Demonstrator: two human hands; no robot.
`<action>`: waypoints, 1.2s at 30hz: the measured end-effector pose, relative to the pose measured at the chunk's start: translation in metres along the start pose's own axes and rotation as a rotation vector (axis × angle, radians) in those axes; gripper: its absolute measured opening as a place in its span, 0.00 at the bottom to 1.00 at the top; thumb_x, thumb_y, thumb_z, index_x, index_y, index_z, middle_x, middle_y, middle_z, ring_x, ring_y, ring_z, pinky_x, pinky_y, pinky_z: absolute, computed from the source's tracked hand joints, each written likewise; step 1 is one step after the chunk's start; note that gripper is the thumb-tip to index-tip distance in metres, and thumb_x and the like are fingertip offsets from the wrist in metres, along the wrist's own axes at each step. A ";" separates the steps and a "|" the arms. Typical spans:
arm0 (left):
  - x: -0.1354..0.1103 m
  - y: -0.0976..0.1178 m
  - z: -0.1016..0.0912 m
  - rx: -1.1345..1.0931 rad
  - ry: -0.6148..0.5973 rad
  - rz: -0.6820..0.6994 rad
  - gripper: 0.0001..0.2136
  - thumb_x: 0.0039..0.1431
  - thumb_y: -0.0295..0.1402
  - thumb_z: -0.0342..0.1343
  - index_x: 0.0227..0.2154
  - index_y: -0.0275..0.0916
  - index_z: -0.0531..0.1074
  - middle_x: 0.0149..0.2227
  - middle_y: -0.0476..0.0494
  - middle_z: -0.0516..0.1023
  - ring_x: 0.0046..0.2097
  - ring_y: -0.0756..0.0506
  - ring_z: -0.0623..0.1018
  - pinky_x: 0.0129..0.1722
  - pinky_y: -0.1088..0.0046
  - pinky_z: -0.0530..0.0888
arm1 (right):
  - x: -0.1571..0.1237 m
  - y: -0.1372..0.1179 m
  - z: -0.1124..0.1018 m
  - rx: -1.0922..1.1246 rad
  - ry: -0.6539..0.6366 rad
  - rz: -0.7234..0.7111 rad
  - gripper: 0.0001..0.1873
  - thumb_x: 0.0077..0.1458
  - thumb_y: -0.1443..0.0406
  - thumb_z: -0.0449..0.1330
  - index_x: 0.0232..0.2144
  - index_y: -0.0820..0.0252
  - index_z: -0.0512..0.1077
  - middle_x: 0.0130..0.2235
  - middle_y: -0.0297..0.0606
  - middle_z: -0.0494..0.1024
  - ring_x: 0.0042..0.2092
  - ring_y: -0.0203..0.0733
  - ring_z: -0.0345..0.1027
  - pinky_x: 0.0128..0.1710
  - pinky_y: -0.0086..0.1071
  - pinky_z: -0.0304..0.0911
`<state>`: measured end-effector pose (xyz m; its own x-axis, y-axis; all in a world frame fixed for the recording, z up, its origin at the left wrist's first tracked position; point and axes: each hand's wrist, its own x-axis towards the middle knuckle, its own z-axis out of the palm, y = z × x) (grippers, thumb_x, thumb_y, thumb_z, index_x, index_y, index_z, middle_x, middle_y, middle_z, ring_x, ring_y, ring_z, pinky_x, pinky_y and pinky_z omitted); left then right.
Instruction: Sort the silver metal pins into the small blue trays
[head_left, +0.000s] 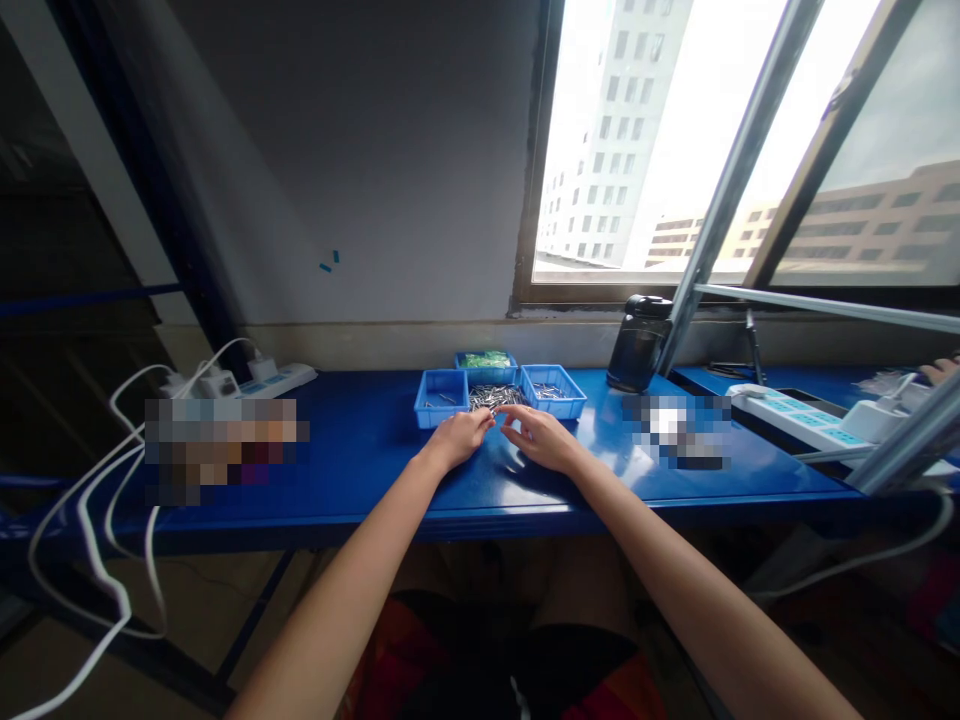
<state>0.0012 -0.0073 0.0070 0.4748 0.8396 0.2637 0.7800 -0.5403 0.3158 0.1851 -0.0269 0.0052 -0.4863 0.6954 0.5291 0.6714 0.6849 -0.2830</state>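
Note:
Both my hands rest on the blue table point(360, 450), just in front of a pile of small metal pins point(495, 396). My left hand point(459, 437) is curled, its fingertips pinched close to the pins. My right hand point(541, 437) has its fingers bent and pressed together, pointing left at the same spot. What either pinch holds is too small to make out. A blue tray point(440, 397) sits left of the pile, another blue tray point(553, 390) sits right of it, and a third tray holding green parts point(485, 360) stands behind.
A white power strip point(262, 380) with white cables lies at the table's left back. A black device point(637, 345) stands by the window sill. A second power strip point(795, 415) lies on the right, near a metal frame post point(907, 440). Another person's fingers point(943, 372) show at the right edge.

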 end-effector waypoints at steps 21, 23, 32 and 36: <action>-0.002 0.003 -0.002 0.092 0.003 0.022 0.14 0.59 0.40 0.41 0.37 0.41 0.68 0.34 0.43 0.75 0.38 0.44 0.74 0.36 0.73 0.67 | 0.002 0.012 0.006 -0.044 0.031 0.103 0.09 0.55 0.63 0.49 0.35 0.58 0.68 0.33 0.37 0.74 0.30 0.34 0.65 0.31 0.26 0.57; -0.003 0.005 -0.003 0.068 0.028 0.034 0.14 0.59 0.40 0.40 0.37 0.41 0.68 0.34 0.43 0.75 0.37 0.44 0.74 0.34 0.73 0.67 | 0.002 0.013 0.007 -0.050 0.001 0.127 0.09 0.55 0.63 0.50 0.35 0.58 0.69 0.32 0.36 0.74 0.30 0.34 0.65 0.30 0.25 0.57; -0.005 0.011 -0.006 -0.044 0.079 0.122 0.13 0.57 0.40 0.44 0.38 0.41 0.69 0.33 0.46 0.75 0.35 0.47 0.74 0.33 0.76 0.67 | 0.001 0.006 0.006 -0.118 -0.084 0.120 0.10 0.56 0.63 0.48 0.35 0.58 0.68 0.28 0.36 0.73 0.28 0.34 0.64 0.28 0.25 0.53; -0.005 0.009 -0.004 -0.083 0.048 0.181 0.13 0.55 0.39 0.47 0.41 0.42 0.68 0.32 0.48 0.75 0.33 0.48 0.73 0.32 0.76 0.67 | 0.000 0.007 0.007 -0.132 -0.093 0.115 0.10 0.57 0.62 0.47 0.33 0.59 0.67 0.27 0.36 0.72 0.29 0.35 0.64 0.27 0.25 0.52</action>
<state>0.0041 -0.0163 0.0123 0.5825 0.7261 0.3653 0.6468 -0.6862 0.3327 0.1857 -0.0204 -0.0020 -0.4480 0.7887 0.4211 0.7900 0.5697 -0.2266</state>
